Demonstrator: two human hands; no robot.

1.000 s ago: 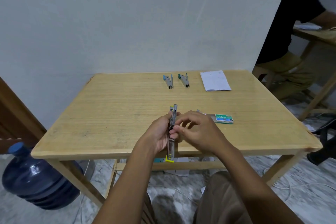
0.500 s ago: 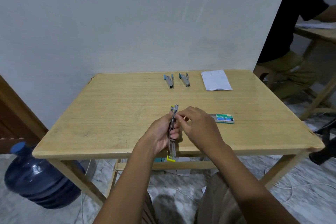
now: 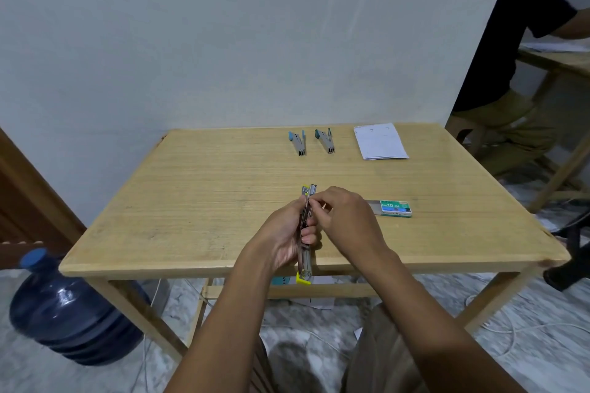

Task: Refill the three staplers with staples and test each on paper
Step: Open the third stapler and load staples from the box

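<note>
A: So, largest first: the wooden desk (image 3: 198,195) carries everything. At its far edge lies the paper (image 3: 380,142), with two blue-ended staplers (image 3: 298,143) (image 3: 325,140) left of it, well apart from the hands.

B: And the staple box (image 3: 394,208)?

A: Nearer, just right of the hands, its tray slid partly out.

B: The third stapler?

A: The yellow-ended stapler (image 3: 306,233) is held over the desk's near edge. The left hand (image 3: 282,236) has its fingers wrapped shut around the middle; the right hand (image 3: 348,220) pinches its fingertips closed at the top end. Whether they grip a staple strip, I cannot tell.

B: How will it handle?

A: Light, stiff metal, probably slick. Best held by the body's sides, as now. Staple strips likely crumble if squeezed.
</note>
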